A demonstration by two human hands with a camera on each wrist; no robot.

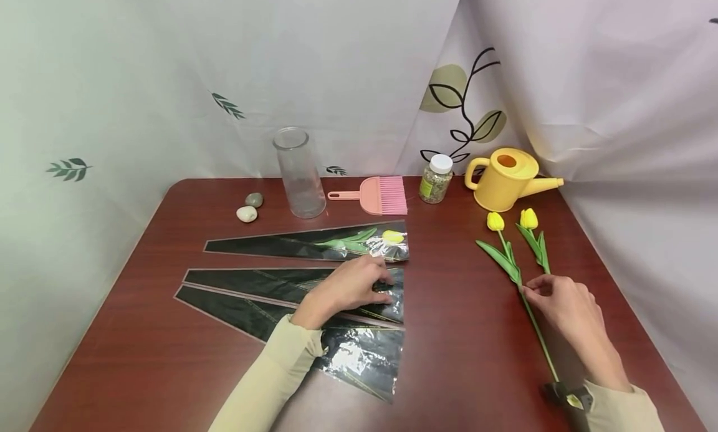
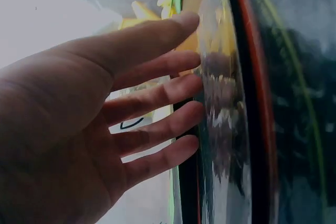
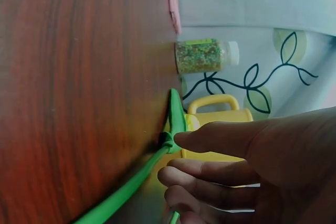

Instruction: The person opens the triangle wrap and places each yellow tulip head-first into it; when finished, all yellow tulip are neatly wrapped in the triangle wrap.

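Left hand (image 1: 354, 283): fingers extended, apart; over black wrapper (image 1: 269, 285);
Right hand (image 1: 566, 306): fingers parted; at tulip stem (image 1: 536, 329)

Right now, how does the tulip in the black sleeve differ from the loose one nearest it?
The sleeved tulip lies inside a clear-fronted black sleeve; the loose tulip is unwrapped. In the head view, the sleeved tulip's bloom points right, the loose tulip's toward the watering can. The loose tulip's stem shows plainly by the right hand; the sleeved tulip's is hard to make out. Both have yellow blooms and green leaves.
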